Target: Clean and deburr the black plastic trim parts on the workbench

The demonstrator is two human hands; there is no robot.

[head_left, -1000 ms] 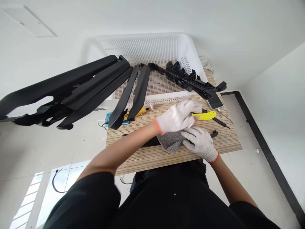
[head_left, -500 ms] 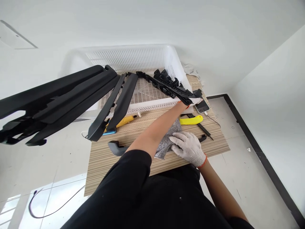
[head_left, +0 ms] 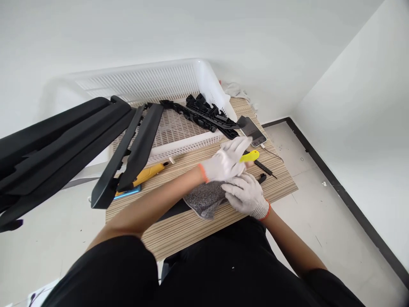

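My left hand (head_left: 225,162), in a white knit glove with an orange cuff, hovers over the table, fingers stretched out and holding nothing. Beside its fingertips lies a yellow-handled tool (head_left: 251,156), partly hidden. My right hand (head_left: 244,194), gloved the same way, has its fingers bent over a grey cloth (head_left: 206,200) near the table's front edge. Under the cloth lies a long black plastic part (head_left: 174,210); its ends stick out at left and right, and its middle is hidden.
Behind the hands a white plastic basket (head_left: 191,147) carries several black trim pieces (head_left: 142,143), some jutting far out to the left. A yellow tool (head_left: 150,172), a phone (head_left: 252,132) on a cable and a thin black tool (head_left: 265,168) lie on the wooden tabletop (head_left: 191,232).
My left hand has come back from beside the black pieces at the basket and phone, down towards the cloth. My right hand stays on the cloth. The view has shifted rightward.
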